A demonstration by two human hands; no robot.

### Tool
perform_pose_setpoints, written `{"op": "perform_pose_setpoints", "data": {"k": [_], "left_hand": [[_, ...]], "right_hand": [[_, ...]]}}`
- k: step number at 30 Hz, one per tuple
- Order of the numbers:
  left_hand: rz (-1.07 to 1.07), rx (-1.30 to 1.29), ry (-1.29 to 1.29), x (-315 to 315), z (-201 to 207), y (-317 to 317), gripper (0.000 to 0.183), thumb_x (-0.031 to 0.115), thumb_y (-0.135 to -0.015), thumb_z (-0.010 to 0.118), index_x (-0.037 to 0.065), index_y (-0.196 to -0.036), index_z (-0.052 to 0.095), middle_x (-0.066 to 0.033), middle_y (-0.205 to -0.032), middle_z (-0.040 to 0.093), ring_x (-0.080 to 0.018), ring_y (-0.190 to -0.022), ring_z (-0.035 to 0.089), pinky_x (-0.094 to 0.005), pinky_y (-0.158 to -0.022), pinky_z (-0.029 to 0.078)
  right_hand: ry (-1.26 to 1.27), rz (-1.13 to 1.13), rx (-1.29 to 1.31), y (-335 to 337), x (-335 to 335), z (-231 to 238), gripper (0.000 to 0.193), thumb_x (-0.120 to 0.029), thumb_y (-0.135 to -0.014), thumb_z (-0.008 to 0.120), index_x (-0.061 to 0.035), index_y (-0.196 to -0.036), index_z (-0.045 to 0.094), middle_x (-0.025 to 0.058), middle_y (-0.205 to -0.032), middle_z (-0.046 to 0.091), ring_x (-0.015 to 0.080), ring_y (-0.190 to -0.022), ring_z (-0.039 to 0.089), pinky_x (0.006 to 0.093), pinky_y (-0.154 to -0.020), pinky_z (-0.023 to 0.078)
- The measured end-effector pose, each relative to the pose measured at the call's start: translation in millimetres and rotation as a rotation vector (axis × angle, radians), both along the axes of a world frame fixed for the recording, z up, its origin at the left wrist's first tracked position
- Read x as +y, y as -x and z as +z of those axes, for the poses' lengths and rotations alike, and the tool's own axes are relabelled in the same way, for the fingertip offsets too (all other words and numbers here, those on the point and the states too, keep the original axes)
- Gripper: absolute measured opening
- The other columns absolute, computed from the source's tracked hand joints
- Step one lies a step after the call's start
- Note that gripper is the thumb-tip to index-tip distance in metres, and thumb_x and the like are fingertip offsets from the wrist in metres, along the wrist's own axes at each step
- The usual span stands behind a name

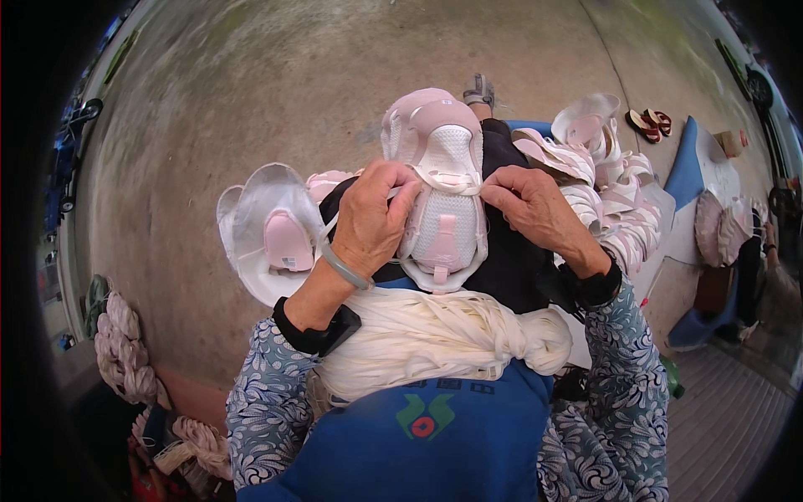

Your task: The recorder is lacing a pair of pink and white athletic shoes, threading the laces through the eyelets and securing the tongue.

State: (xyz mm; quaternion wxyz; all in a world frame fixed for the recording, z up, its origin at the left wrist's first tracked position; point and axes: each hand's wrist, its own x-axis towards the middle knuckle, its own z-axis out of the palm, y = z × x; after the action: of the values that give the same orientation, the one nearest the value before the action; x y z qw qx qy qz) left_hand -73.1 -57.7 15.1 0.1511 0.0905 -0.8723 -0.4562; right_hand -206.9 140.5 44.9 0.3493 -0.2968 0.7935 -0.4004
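A pink and white shoe upper [443, 230] without a sole rests across my lap, its tongue toward me. A cream shoelace [452, 186] crosses its throat. At the upper's left edge, my left hand [376, 213] is closed, thumb and forefinger pinching the lace; a loose strand runs down beside the wrist. My right hand [535, 205] is pinched closed at the opposite edge, on the lace's other side. Its exact fingertip hold is partly hidden. Just below the upper, a thick hank of cream laces [418, 330] lies across my lap.
Another white and pink upper [272, 230] sits by my left forearm. Several uppers [615, 188] are heaped at my right. Sandals [648, 125] lie on the concrete floor [293, 92]. Bundled uppers [125, 347] stand at lower left. Another person [774, 289] is at the far right.
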Motion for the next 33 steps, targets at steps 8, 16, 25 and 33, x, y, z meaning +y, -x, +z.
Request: {"op": "perform_pose_setpoints", "data": {"k": [8, 16, 25, 33], "left_hand": [[-0.131, 0.002, 0.513, 20.1, 16.3, -20.4, 0.052, 0.003, -0.084, 0.062, -0.005, -0.132, 0.042, -0.0244, -0.122, 0.057, -0.0364, -0.113, 0.057, -0.042, -0.097, 0.046], [-0.088, 0.056, 0.432, 16.8, -20.7, -15.9, 0.047, -0.005, -0.081, 0.052, -0.007, -0.127, 0.044, -0.0275, -0.112, 0.06, -0.0403, -0.101, 0.063, -0.0414, -0.086, 0.052], [-0.018, 0.055, 0.317, 20.0, -11.7, -10.4, 0.039, -0.003, -0.083, 0.053, -0.007, -0.122, 0.048, -0.029, -0.109, 0.061, -0.0412, -0.099, 0.064, -0.0425, -0.086, 0.053], [-0.057, 0.034, 0.651, 18.8, -14.4, -8.3, 0.035, -0.001, -0.084, 0.053, -0.007, -0.118, 0.052, -0.0233, -0.103, 0.062, -0.0372, -0.096, 0.062, -0.0423, -0.089, 0.049]], "right_hand": [[-0.024, 0.05, 0.705, -47.9, 9.8, 6.6, 0.046, -0.023, -0.08, 0.072, 0.0034, -0.112, 0.05, 0.0163, -0.097, 0.053, 0.0338, -0.082, 0.062, 0.0387, -0.07, 0.051], [0.177, 0.1, 0.6, -33.6, 6.4, -31.6, 0.022, -0.004, -0.083, 0.056, 0.0042, -0.103, 0.053, 0.0185, -0.089, 0.051, 0.0366, -0.08, 0.058, 0.0412, -0.07, 0.049], [0.264, -0.003, 0.636, -36.8, 4.4, -34.8, 0.025, -0.002, -0.083, 0.056, 0.0013, -0.107, 0.053, 0.0197, -0.093, 0.054, 0.0374, -0.082, 0.061, 0.0407, -0.069, 0.051], [0.013, 0.16, 1.147, -47.7, -1.9, -8.3, 0.025, -0.008, -0.078, 0.064, -0.0046, -0.102, 0.057, 0.0102, -0.094, 0.055, 0.0245, -0.077, 0.061, 0.0343, -0.065, 0.049]]}}
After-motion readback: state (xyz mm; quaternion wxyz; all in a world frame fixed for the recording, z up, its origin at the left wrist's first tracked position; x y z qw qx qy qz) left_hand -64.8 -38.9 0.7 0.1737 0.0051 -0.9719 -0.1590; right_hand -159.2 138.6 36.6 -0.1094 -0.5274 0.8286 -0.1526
